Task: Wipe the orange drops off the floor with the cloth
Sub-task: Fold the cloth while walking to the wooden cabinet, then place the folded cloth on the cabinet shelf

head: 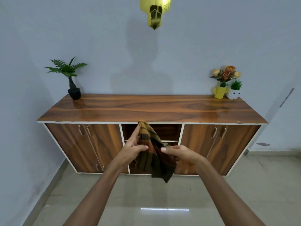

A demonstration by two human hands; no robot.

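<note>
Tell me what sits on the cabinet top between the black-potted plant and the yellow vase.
Nothing: in the head view the cabinet top is bare wood between the black-potted plant and the yellow vase.

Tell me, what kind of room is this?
Probably a room in a home, maybe a living room or hallway. A wooden sideboard stands against a plain wall, with a potted plant and a flower vase on top, above a tiled floor.

Both forearms outstretched, left hand [132, 148] and right hand [180, 152] pinching closed
</note>
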